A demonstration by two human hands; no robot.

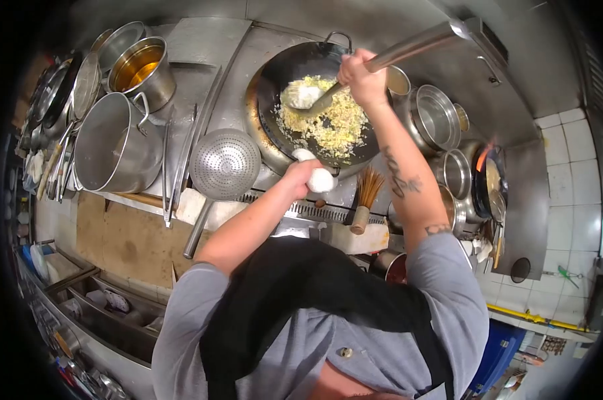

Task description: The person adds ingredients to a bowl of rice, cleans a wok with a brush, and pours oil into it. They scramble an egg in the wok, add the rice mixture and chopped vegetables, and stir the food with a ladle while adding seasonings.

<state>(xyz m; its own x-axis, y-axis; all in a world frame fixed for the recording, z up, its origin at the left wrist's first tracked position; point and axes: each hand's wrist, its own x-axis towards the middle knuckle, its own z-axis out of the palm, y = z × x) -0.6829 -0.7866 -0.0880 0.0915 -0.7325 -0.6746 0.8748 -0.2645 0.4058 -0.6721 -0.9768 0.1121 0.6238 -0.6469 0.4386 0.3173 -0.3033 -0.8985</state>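
Observation:
A large black wok (268,87) sits on the stove with yellow and white fried rice (338,123) spread in it. My right hand (365,80) is closed around the long metal handle of a ladle (415,47), which slants up to the right. The ladle's bowl is down in the rice at the wok's left side, with a white clump on it. My left hand (299,177) is closed on a folded white cloth (322,181) at the wok's near rim. Whatever the cloth covers there is hidden.
A perforated strainer (225,163) lies left of the wok, its handle towards me. A bamboo brush (365,200) stands at the near right. On the left are a big empty pot (118,143) and a pot of amber liquid (140,70). Metal bowls (438,117) line the right.

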